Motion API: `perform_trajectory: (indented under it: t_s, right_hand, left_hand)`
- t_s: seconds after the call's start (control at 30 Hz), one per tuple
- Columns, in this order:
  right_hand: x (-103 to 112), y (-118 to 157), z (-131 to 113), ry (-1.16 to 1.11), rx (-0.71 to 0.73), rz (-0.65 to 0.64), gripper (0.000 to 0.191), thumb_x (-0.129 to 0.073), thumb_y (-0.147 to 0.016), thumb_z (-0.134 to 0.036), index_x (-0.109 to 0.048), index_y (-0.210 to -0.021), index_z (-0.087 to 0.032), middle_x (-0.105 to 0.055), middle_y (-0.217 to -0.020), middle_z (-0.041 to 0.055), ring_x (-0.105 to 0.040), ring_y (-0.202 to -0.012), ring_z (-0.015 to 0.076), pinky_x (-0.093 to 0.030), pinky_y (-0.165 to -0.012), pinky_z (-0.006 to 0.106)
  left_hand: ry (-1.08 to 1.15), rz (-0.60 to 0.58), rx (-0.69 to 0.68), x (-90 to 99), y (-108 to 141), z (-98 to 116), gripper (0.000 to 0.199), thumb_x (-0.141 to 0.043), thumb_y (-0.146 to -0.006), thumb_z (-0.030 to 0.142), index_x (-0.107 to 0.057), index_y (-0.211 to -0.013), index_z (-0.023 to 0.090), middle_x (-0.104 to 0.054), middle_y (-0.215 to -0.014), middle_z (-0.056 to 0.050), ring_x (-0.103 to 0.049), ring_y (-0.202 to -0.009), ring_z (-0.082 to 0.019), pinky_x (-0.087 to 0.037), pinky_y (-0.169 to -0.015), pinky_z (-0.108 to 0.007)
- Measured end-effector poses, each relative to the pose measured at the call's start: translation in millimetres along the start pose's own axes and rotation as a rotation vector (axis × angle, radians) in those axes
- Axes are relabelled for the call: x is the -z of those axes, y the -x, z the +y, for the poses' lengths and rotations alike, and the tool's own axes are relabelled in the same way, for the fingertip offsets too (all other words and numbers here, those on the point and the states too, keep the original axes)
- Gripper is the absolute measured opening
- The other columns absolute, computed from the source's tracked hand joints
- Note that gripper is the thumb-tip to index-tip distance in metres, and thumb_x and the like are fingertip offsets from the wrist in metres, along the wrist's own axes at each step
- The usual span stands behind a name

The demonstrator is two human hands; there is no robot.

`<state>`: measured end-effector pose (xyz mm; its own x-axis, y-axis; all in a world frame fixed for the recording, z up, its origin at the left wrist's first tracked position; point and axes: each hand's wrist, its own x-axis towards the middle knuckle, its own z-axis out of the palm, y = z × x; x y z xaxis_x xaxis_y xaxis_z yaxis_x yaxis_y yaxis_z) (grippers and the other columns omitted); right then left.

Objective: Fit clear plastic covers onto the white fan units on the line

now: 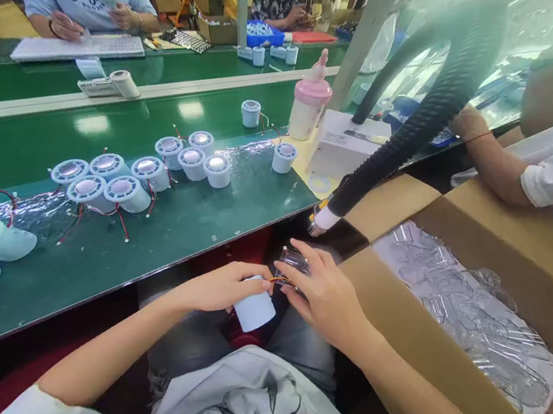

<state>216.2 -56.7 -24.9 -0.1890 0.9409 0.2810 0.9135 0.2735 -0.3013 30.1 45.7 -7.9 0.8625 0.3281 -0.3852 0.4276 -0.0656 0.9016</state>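
My left hand [235,284] is closed round a light blue cylindrical part [255,309], held over my lap just off the bench's front edge. Thin red and yellow wires [281,279] run from that part toward my right hand [319,289]. Between the fingers of my right hand is a clear plastic piece [291,262], partly covered by the fingers. On the green bench [184,235] stand several similar blue cylinders [126,193] with round tops and red and black leads.
A black flexible hose [400,145] slants over the bench's right end, near a white box [347,144] and a pink-topped bottle [311,98]. At right, an open carton [405,325] holds clear plastic parts [471,317]. People sit across the bench and at the right.
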Motion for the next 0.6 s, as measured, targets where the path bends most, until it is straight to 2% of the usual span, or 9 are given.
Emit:
perform_trajectory:
  t_s: [0.1, 0.2, 0.33, 0.47, 0.53, 0.6]
  right_hand:
    - [4.4, -0.3, 1.0, -0.262, -0.057, -0.145, 0.013, -0.066, -0.079, -0.013, -0.071, -0.089, -0.021, -0.055, -0.132, 0.0125, -0.054, -0.114, 0.0312, -0.052, -0.091, 0.046]
    - [6.0, 1.2, 0.6, -0.56, -0.169, -0.202, 0.004, -0.065, -0.084, -0.023, -0.069, -0.085, -0.021, -0.058, -0.124, 0.0102, -0.055, -0.116, 0.0256, -0.048, -0.097, 0.042]
    - [2.5, 1.7, -0.1, -0.72, -0.297, -0.134, 0.022, -0.052, -0.091, -0.027, -0.069, -0.078, -0.019, -0.058, -0.118, 0.0115, -0.059, -0.111, 0.0229, -0.048, -0.095, 0.039]
    - [-0.7, 1.0, 3.2, -0.84, -0.433, -0.081, 0.023, -0.059, -0.081, -0.028, -0.067, -0.062, -0.019, -0.057, -0.111, 0.0112, -0.059, -0.107, 0.025, -0.053, -0.079, 0.034]
    - [-1.4, 0.1, 7.0, -0.948, -0.518, -0.08, 0.022, -0.064, -0.075, -0.028, -0.066, -0.055, -0.019, -0.058, -0.105, 0.01, -0.06, -0.105, 0.0259, -0.053, -0.077, 0.034]
    - [-1.9, -0.8, 11.7, -1.082, -0.606, -0.091, 0.022, -0.07, -0.069, -0.031, -0.066, -0.051, -0.019, -0.059, -0.102, 0.0085, -0.06, -0.105, 0.0269, -0.055, -0.076, 0.035]
  left_hand:
    - [-0.262, 0.231, -0.14, -0.3, 4.2, 2.8, 0.025, -0.048, -0.091, 0.037, -0.064, -0.093, 0.017, -0.061, -0.092, -0.003, -0.056, -0.084, -0.016, -0.045, -0.078, -0.028]
    - [-0.198, 0.382, -0.185, -4.2, 2.5, -2.5, 0.023, -0.059, -0.086, 0.035, -0.063, -0.1, 0.017, -0.063, -0.099, -0.004, -0.058, -0.089, -0.017, -0.045, -0.083, -0.029]
    - [-0.062, 0.479, -0.256, -11.9, -4.4, -18.1, 0.054, -0.082, -0.064, 0.042, -0.063, -0.109, 0.018, -0.062, -0.104, -0.006, -0.059, -0.094, -0.02, -0.048, -0.082, -0.031]
    - [-0.197, 0.481, -0.356, -13.1, -10.9, -34.8, 0.062, -0.084, -0.058, 0.047, -0.067, -0.112, 0.021, -0.056, -0.107, -0.008, -0.057, -0.1, -0.023, -0.049, -0.088, -0.037]
    - [-0.226, 0.411, -0.395, -12.4, -12.6, -41.1, 0.068, -0.085, -0.058, 0.044, -0.064, -0.118, 0.022, -0.056, -0.113, -0.01, -0.055, -0.108, -0.026, -0.047, -0.095, -0.041]
    - [-0.161, 0.322, -0.402, -12.9, -13.0, -44.8, 0.073, -0.085, -0.061, 0.039, -0.057, -0.127, 0.024, -0.057, -0.12, -0.011, -0.055, -0.114, -0.027, -0.048, -0.096, -0.041]
